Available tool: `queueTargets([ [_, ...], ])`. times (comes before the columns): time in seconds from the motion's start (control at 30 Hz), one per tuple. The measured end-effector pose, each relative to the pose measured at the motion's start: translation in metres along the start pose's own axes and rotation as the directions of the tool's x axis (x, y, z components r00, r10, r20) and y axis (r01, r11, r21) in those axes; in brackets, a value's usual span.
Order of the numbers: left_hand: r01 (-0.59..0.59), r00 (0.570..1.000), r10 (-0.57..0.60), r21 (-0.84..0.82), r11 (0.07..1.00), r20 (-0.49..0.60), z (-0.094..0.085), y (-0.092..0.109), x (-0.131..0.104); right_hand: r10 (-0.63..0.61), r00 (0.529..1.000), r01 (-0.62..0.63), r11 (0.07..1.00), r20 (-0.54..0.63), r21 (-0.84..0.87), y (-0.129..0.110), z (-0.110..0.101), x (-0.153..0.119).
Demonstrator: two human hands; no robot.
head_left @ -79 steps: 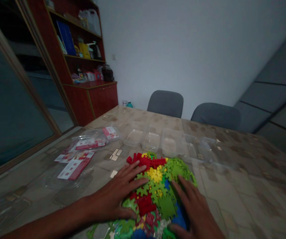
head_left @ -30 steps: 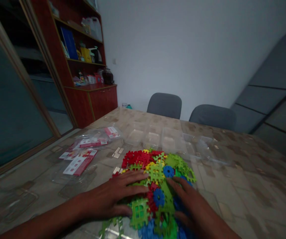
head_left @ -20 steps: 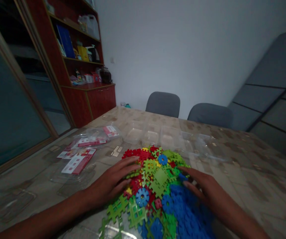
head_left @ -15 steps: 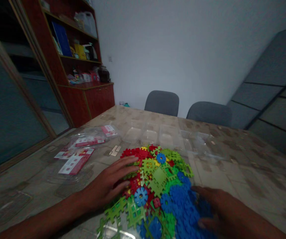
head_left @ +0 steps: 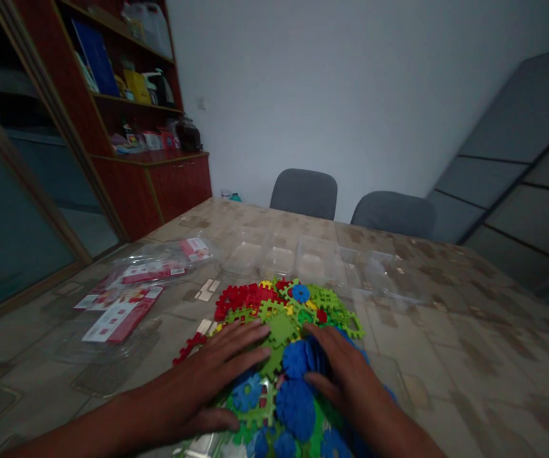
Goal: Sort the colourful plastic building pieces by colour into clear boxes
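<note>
Pieces of toothed plastic lie heaped on the table just before you, between your two hands. Your right hand curves over the blue discs, thumb and forefinger parted; whether it grips any cannot be told. Your left hand spreads wide over the opposite flank, with nothing visibly pinched. Facing each other like this, your hands seem placed to hem in the loose heap. Its long axis runs away from you; the round discs have no long axis, and their faces tilt variously. Red pieces gather at its far left. Beyond, clear trays stand in a row across that axis, probably for easy reach, while carded packaging lies off to your left, perhaps out of the way. Grey chairs stand behind the far edge.
</note>
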State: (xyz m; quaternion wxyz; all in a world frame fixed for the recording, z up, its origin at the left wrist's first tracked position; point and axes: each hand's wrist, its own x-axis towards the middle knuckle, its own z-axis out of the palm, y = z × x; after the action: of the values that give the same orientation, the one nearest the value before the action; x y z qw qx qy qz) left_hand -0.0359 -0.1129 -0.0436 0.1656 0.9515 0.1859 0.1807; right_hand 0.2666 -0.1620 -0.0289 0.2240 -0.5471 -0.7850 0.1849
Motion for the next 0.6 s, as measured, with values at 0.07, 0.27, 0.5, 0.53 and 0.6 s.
queueTargets([
  [0.07,0.051,0.998,-0.052,-0.045,0.998,-0.036,0.0,0.002,-0.001,0.01,0.996,-0.008,1.0,-0.083,0.025,-0.002,0.009,0.006],
  [0.27,0.167,0.976,-0.185,-0.149,0.975,-0.114,-0.001,0.003,-0.003,-0.036,0.995,0.046,0.994,-0.097,0.102,-0.03,0.025,0.041],
  [0.5,0.216,0.958,-0.229,-0.096,0.972,-0.17,-0.011,0.0,0.002,-0.092,0.994,0.095,0.995,-0.066,0.042,-0.034,-0.012,0.044],
  [0.53,0.24,0.961,-0.244,-0.047,0.97,-0.132,-0.016,-0.001,-0.001,-0.071,0.997,0.071,0.997,-0.04,-0.016,-0.02,-0.023,0.029],
  [0.6,0.292,0.956,-0.29,0.047,0.955,-0.041,-0.029,-0.003,-0.01,-0.01,0.998,0.017,0.993,0.063,-0.118,0.017,-0.04,-0.01],
])
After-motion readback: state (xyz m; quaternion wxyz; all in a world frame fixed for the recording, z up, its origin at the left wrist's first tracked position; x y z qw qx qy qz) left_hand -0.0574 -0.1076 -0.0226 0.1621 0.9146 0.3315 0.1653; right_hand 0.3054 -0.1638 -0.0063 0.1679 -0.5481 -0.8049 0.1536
